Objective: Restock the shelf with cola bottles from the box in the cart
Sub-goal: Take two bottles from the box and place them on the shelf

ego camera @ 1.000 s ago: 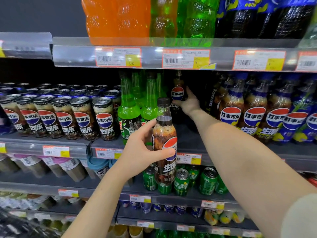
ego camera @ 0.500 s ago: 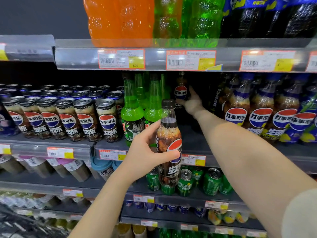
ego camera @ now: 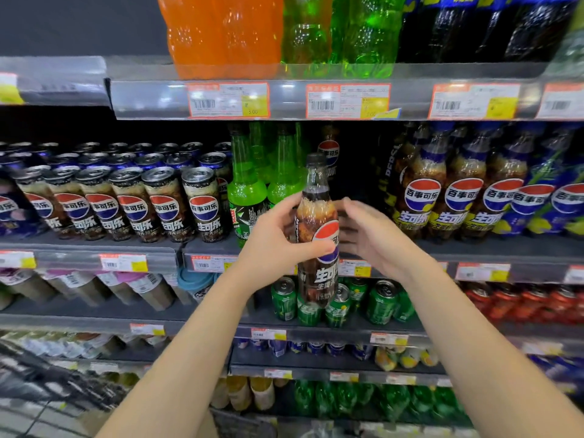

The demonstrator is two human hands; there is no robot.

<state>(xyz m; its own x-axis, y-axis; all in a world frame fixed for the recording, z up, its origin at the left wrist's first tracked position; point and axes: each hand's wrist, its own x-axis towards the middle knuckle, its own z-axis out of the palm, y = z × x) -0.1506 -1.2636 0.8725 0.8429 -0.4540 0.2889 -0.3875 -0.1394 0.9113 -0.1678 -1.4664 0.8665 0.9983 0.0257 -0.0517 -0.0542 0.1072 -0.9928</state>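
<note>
The left hand (ego camera: 278, 245) holds a cola bottle (ego camera: 317, 235) up in front of the shelf (ego camera: 505, 248). The fingers go round the side of the bottle. The thumb lies across the front, over the round red, white and blue mark. The bottle stands almost straight up in the air. It has a dark cap on top and brown drink inside. It is not on the shelf. It hangs in front of a dark gap in the middle row.

The right hand (ego camera: 369, 238) is just beside the bottle, on its right side. Its fingers are loose and a little spread, and it holds nothing. This hand is blurry, so I cannot tell if it touches the bottle.

Deep in the dark gap stands a far bottle (ego camera: 328, 153) with the same round mark. Left of the gap are green bottles (ego camera: 246, 191). Next to them are rows of black cans (ego camera: 199, 203). Right of the gap are blue bottles (ego camera: 423, 197) of cola, packed close together.

On the top shelf are big orange bottles (ego camera: 221, 33). Under them, on the shelf edge, are price tags (ego camera: 229, 99). On the shelf below the hands are green cans (ego camera: 284, 298).
</note>
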